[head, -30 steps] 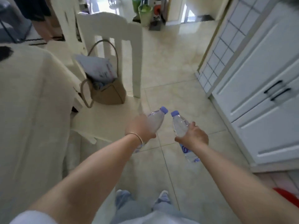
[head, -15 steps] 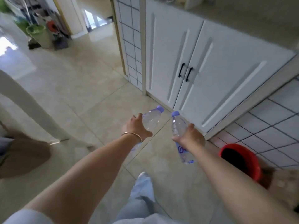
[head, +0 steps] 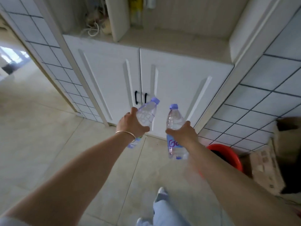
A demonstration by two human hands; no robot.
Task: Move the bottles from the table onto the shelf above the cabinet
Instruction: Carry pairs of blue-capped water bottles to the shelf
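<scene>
Carrying one bottle apiece, both hands are out in front of the white cabinet (head: 171, 82), whose two doors stand closed. The left hand (head: 130, 124) wraps its fingers round the middle of the left bottle (head: 146, 114), which tilts so its lilac cap leans right; the right hand (head: 182, 133) grips the right bottle (head: 175, 118) at the waist, nearly upright, label below the palm. A mid-body hold probably keeps each one balanced for lifting and setting down base first. Both are clear, ribbed, thin plastic, and seem to hold water, though blur makes the level hard to read. The shelf (head: 162, 41) above the cabinet is a pale, smooth ledge divided by an upright panel, with a tangle of cord on its left side; neither bottle has reached it. A red bucket (head: 228, 154) sits on the glossy tiled floor at right.
</scene>
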